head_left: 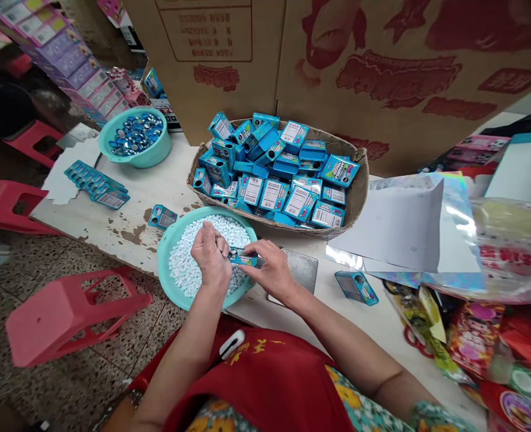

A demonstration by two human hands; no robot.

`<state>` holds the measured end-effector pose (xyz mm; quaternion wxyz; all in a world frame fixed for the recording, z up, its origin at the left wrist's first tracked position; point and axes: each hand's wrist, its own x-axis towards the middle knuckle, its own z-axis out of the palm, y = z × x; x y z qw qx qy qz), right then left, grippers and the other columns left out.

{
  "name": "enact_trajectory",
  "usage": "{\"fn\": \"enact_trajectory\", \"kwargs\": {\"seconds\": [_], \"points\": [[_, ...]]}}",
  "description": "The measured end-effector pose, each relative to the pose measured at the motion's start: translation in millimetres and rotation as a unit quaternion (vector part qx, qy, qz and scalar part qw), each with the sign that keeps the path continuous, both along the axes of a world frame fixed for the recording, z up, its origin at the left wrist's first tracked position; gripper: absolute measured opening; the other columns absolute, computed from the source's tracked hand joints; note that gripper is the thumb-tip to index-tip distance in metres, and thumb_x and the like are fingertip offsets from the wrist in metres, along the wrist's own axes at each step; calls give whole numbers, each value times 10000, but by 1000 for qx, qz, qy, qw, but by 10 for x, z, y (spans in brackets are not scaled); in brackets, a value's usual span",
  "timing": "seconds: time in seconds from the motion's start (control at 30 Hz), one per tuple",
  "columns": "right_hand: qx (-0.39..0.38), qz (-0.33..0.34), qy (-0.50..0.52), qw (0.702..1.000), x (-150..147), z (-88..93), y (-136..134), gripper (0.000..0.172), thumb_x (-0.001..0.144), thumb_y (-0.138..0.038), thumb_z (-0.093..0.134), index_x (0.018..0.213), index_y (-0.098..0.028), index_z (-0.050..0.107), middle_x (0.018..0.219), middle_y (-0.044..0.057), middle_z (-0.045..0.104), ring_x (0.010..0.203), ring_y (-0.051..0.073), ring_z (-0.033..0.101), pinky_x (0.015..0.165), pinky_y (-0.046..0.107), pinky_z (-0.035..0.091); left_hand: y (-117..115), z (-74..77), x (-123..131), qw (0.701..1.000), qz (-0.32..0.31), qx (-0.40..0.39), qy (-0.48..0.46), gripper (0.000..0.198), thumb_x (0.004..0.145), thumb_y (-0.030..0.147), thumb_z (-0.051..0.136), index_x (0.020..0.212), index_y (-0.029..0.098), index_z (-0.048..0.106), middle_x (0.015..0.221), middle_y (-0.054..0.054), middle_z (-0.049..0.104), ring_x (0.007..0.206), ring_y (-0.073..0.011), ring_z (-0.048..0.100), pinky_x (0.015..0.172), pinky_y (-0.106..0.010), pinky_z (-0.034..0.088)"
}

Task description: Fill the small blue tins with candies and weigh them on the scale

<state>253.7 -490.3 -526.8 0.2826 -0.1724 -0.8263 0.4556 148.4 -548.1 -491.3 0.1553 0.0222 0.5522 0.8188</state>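
Two hands work at the bench's (125, 204) near edge. Left hand (211, 259): grip pressed together, fingertips on the left end of one small blue box (246, 260). Right hand (272, 271): grip pinching the same box by its right end. The box is held level over the near basin (166, 252) of white pellets (too many to count).

Basins: two. The far basin (157, 157) sits at the far left corner. One wicker basket (359, 192) stands mid-bench, with over twenty boxes heaped in it.

Loose boxes: two. The left loose box (162, 216) lies just beside the near basin, and the right loose box (356, 287) lies right of the hands.

Open bench lies between the basins. Three red stools (67, 312) crowd the floor to the left.
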Motion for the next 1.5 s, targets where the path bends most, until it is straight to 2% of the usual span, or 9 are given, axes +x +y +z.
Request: {"fn": "enact_trajectory", "kwargs": {"seconds": [0.1,0.2,0.27,0.4,0.57,0.7,0.87,1.3,1.5], "points": [[-36,-3,8,999,115,20,61,199,743,-275,742,891,-220,621,907,28,664,873,202,610,796,330,476,-41,-49,-108,999,-14,-28,-12,432,793,546,584,660,186,386,505,89,260,366,-40,233,362,-182,199],[-85,-35,20,996,408,13,161,244,745,-325,737,928,-224,610,941,35,658,897,206,620,804,335,491,-217,-266,-320,975,-33,-203,80,413,823,579,499,701,186,462,570,31,419,497,-95,440,469,-203,357],[-103,-79,14,991,669,-68,233,259,744,-329,736,933,-223,595,960,40,652,925,214,619,821,344,494,-380,-508,-462,894,-70,-396,198,355,799,538,548,801,184,563,808,-51,581,804,-189,567,681,-285,460],[-102,-167,-12,981,1099,-482,332,266,752,-338,722,918,-215,552,969,53,640,935,224,616,836,377,502,-604,-1029,-555,704,-146,-627,300,477,840,515,480,1178,187,555,1234,-150,516,1174,-347,423,941,-501,367],[-75,-219,-53,971,1268,-903,344,343,776,-381,690,1032,-210,540,1027,77,618,969,234,599,859,425,506,-604,-1292,-490,639,-160,-668,347,563,855,587,396,1217,183,547,1232,-172,487,1161,-369,400,922,-512,370],[-17,-229,-53,972,1318,-768,406,424,790,-369,683,1151,-212,525,1160,107,557,1097,252,532,893,439,495,-601,-1257,-578,617,-203,-654,388,476,860,547,422,1107,181,603,1061,-144,550,1067,-316,476,927,-436,376],[18,-276,-42,960,1484,-564,578,274,830,-316,645,1076,-220,570,1090,79,582,1030,222,555,826,390,518,-610,-1205,-649,625,-251,-652,348,354,885,442,407,1082,206,583,1015,-100,569,989,-269,537,796,-343,422],[-24,-293,-79,953,1663,-671,491,201,850,-360,596,977,-205,614,993,66,618,959,215,589,820,398,526,-612,-1128,-659,629,-279,-633,355,249,844,355,463,936,190,626,982,-83,630,919,-249,579,762,-315,409],[-34,-290,-73,954,1623,-705,475,200,847,-363,599,960,-200,623,968,61,627,900,202,603,804,382,525,-697,-1035,-682,683,-253,-599,332,242,805,358,497,872,187,655,969,-71,654,898,-242,592,783,-306,417]]}}
